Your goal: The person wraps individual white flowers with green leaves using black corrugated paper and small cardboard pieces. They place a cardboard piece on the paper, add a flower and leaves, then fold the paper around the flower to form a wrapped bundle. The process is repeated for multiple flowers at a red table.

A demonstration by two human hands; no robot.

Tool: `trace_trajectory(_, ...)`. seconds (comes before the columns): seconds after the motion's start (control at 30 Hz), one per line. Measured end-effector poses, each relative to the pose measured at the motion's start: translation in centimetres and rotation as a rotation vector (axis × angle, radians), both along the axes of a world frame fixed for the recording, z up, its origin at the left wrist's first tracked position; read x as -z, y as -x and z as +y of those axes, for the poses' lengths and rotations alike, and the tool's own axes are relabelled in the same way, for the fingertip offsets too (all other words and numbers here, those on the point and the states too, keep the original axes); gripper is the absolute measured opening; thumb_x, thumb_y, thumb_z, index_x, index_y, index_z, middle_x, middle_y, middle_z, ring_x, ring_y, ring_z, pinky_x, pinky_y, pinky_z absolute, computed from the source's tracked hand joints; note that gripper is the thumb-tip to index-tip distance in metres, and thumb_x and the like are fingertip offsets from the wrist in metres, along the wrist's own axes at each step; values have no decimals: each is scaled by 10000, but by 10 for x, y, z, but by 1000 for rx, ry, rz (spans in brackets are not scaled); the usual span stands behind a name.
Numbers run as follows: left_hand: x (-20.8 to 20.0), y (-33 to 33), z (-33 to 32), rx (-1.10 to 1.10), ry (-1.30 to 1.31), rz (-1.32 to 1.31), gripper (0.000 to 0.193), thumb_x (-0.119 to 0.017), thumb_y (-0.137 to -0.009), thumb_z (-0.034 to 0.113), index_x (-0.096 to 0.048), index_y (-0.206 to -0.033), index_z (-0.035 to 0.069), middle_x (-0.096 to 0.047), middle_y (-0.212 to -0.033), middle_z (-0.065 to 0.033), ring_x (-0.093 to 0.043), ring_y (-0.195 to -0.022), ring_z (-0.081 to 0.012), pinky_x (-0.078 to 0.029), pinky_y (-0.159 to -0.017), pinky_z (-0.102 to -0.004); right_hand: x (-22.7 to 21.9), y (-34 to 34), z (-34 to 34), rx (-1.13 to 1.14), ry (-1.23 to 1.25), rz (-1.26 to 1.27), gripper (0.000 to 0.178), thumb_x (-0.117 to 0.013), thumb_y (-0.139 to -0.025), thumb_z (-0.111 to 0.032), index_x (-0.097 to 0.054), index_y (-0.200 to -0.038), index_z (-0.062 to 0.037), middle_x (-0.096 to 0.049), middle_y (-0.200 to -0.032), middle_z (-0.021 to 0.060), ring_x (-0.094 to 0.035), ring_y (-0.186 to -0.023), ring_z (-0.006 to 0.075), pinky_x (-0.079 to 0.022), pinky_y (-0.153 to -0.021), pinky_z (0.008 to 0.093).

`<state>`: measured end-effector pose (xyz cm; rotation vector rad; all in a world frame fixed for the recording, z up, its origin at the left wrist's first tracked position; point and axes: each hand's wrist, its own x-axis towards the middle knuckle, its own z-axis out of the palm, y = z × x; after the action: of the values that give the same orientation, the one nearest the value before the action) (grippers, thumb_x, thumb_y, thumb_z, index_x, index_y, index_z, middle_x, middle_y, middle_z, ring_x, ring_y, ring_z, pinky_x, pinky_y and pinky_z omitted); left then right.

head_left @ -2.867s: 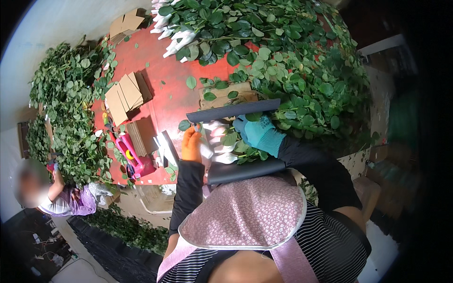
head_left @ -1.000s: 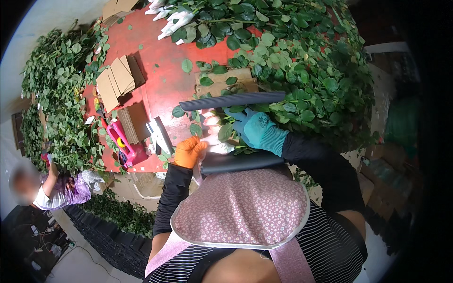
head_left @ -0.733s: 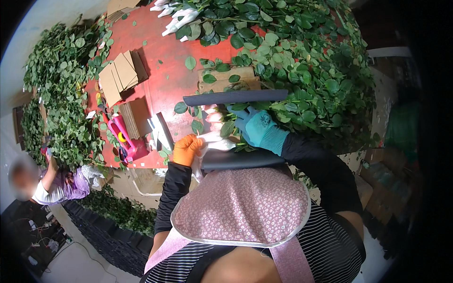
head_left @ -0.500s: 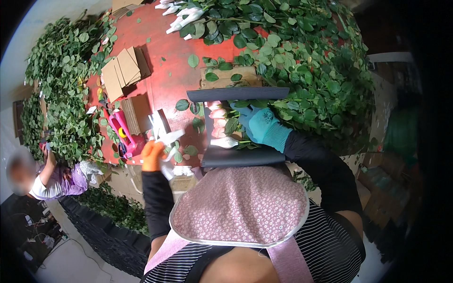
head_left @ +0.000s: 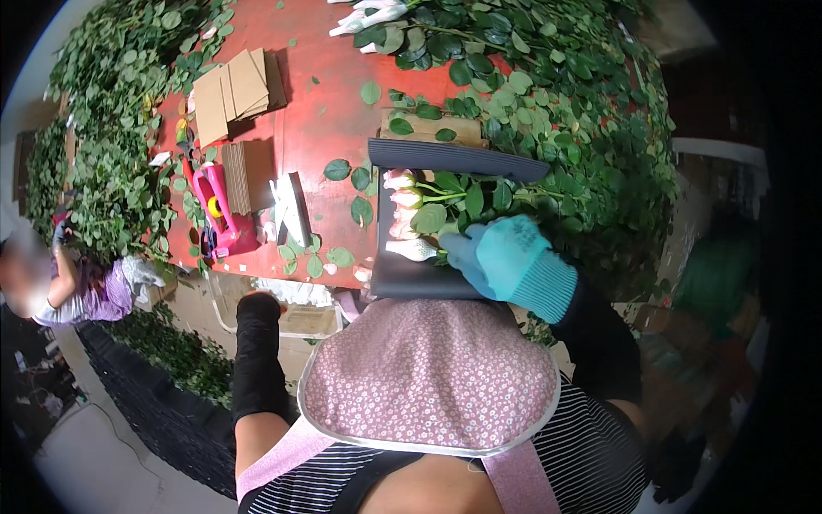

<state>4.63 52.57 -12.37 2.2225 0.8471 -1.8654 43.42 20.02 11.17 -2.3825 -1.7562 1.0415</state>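
My right hand [head_left: 514,261], in a teal glove with grey-blue fingers, is closed at the stem of the nearest rose. That rose's bud has a white mesh sleeve [head_left: 413,249]. Above it, several pale pink roses [head_left: 405,200] lie in a column, heads left and stems right, on a dark ribbed sheet [head_left: 419,279] whose far edge is folded up. Only a sliver of my left hand's orange glove [head_left: 274,297] shows past its black sleeve, low by the table's front edge over a clear bin [head_left: 312,320]. Its fingers are hidden.
A pink tape dispenser [head_left: 224,218], stacked cardboard pieces [head_left: 248,176] and white strips [head_left: 288,210] are on the red table [head_left: 312,120]. Leafy stems [head_left: 565,120] heap up at the right and far side. Another person [head_left: 103,295] works at the left by more foliage.
My left hand has dropped from over the table to the bin; the white strip it held is no longer visible. My right hand has moved nearer, off the upper stems to the mesh-sleeved rose.
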Motion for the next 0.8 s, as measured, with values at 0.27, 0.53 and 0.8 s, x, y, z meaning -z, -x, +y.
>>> trace_trajectory(0.27,-100,-207,-113,-330,690,-1349,349,-776,-776,252,-652,-1019,33,-649,-901,-112,-629,-840,-253,-492,-722,-337,71,1,23,-207,160,65,234,-513,-883,-219,-669,-989,-79,-695,-896,152,-683,-799,328,-529,-699,459)
trace_trajectory(0.53,-101,-210,-119,-116,659,-1427,180,-752,-775,162,-631,-844,47,-609,-784,-106,-610,-742,-299,-475,-645,-358,89,4,14,-207,118,84,210,-531,-862,-206,-669,-950,-75,-688,-853,158,-683,-795,320,-528,-694,457)
trace_trajectory(0.8,-119,-84,-14,-3,185,-532,401,-747,-706,424,-669,-734,32,-651,-807,-185,-641,-750,-330,-467,-650,-435,95,7,10,-224,42,109,192,-525,-852,-181,-636,-958,-66,-677,-843,156,-672,-790,327,-520,-675,474)
